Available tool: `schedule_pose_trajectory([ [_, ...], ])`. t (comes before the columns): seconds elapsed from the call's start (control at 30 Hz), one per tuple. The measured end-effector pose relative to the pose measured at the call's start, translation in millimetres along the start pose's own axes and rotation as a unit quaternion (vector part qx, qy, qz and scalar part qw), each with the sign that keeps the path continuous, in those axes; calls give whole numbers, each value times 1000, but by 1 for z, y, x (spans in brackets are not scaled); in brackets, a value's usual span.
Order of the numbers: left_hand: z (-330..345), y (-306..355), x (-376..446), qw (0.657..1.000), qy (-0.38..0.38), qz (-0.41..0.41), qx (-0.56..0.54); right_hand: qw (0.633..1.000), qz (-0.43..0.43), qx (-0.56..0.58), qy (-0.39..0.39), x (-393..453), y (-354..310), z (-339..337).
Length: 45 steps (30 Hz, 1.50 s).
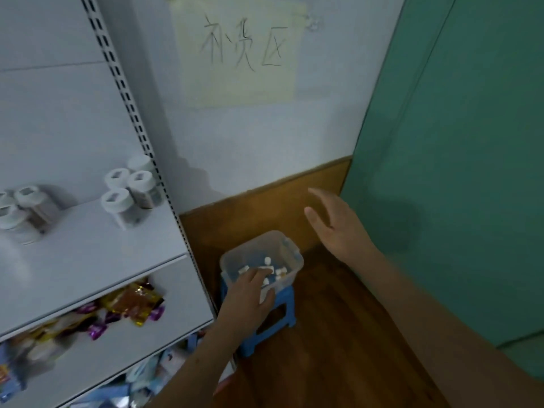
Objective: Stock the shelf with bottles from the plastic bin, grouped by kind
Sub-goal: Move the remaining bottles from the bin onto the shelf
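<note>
Clear plastic bin on blue stool, open-topped, holding several small white bottles lying loose; white shelf at left carries two clusters of upright white-capped bottles, one right, one far left.

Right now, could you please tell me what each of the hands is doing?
Left hand: reaching into the plastic bin among the small bottles; grip cannot be told.
Right hand: open, holding nothing.
</note>
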<state>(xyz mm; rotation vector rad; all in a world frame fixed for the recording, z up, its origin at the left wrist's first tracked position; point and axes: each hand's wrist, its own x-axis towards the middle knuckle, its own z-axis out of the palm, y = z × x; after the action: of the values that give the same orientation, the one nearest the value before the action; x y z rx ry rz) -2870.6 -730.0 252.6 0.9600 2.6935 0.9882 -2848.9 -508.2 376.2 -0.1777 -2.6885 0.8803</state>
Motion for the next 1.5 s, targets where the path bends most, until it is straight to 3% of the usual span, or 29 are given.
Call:
schedule_pose_trajectory([
  [0.4,60,-73,66,984,-85,-149,43,994,34,7,-99,75,109,57],
  [0.57,82,-123,110,973,-73,-220,22,979,85,-5,-184,138,138,103],
  [0.73,94,-153,150,942,-115,-316,-10,958,112,-9,-265,183,160,139],
  [1.0,127,-183,181,871,-100,-476,-72,914,114,-26,-389,207,229,212],
  [1.23,187,-235,202,843,-131,-520,-54,854,104,-67,-506,218,307,335],
  [1.33,224,-269,208,838,-142,-523,-62,844,98,-85,-521,216,334,391],
  [1.5,283,-311,213,828,-248,-498,-64,827,55,-106,-549,200,369,458],
])
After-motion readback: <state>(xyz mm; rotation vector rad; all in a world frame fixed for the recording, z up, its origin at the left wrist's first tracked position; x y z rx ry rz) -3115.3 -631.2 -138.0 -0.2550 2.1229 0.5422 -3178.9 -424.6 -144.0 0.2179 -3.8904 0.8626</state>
